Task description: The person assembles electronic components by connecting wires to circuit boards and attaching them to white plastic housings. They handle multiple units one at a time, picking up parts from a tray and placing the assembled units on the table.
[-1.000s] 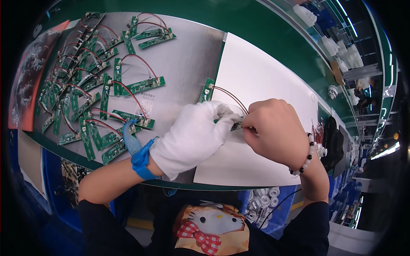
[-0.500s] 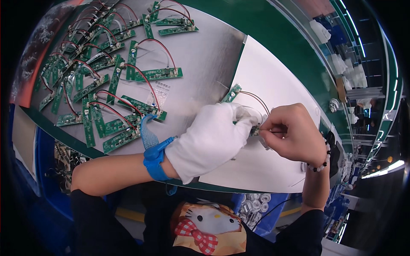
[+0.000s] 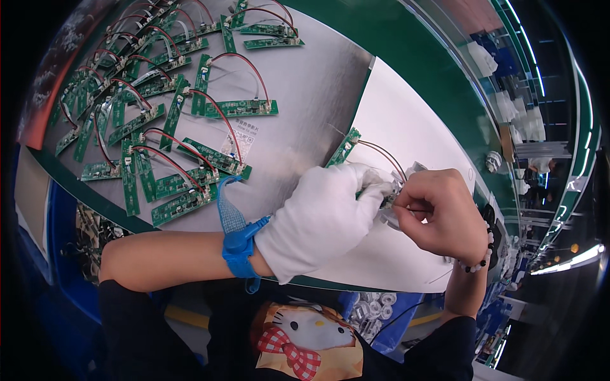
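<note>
My left hand (image 3: 324, 216), in a white glove with a blue wrist strap (image 3: 240, 244), is closed on a green circuit board over the white sheet. Part of a green board (image 3: 344, 147) sticks out beyond the glove, with thin dark wires (image 3: 385, 153) arching from it toward my right fingers. Bare and pinched, my right hand (image 3: 441, 213) meets the left fingertips at the board's end; what it pinches is mostly hidden. A pale, shiny piece (image 3: 389, 219) shows under the fingertips, its kind unclear.
Many wired green circuit boards (image 3: 184, 206) lie on the grey metal surface (image 3: 305, 95) at left. The white sheet (image 3: 406, 108) covers the right of the green-edged table. A blue bin (image 3: 400, 324) with round, shiny parts stands below the near edge.
Both hands have shifted slightly right and nearer to me, still together at the board. The pale, shiny piece shows more around my right fingers. The view has moved slightly.
</note>
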### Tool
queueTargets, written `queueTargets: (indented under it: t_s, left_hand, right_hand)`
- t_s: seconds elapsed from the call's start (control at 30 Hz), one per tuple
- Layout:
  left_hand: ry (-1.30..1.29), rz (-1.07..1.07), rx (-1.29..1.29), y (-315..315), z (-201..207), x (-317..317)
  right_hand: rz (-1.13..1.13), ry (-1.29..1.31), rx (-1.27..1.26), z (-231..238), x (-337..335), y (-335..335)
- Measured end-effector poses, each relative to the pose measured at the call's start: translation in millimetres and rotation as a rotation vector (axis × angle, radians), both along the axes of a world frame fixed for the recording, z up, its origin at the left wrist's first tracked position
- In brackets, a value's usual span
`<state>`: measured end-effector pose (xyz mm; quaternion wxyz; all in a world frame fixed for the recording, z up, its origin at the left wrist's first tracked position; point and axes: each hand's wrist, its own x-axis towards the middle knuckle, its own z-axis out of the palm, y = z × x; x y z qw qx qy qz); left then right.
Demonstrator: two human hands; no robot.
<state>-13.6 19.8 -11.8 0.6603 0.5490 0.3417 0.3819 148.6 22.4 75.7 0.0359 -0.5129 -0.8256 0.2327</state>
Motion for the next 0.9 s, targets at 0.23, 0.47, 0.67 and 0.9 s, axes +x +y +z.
queueTargets:
  t_s: [0.23,0.47,0.67,0.9]
  left_hand:
    - [-0.098,0.070,0.028,-0.6,-8.1,4.3]
    - [-0.029,0.098,0.199,-6.0,-13.1,6.1]
    - [-0.053,0.076,0.066,-5.8,-12.9,7.4]
    - [-0.011,0.090,0.135,-0.9,-10.1,6.2]
  right_hand:
    - [-0.099,-0.043,0.099,-6.1,-8.2,-9.6]
    - [-0.102,-0.029,0.085,-9.5,-4.4,-12.3]
    - [-0.242,-0.015,0.221,-10.2,-6.7,-20.0]
    - [-0.383,0.105,0.189,-12.2,-2.1,-21.8]
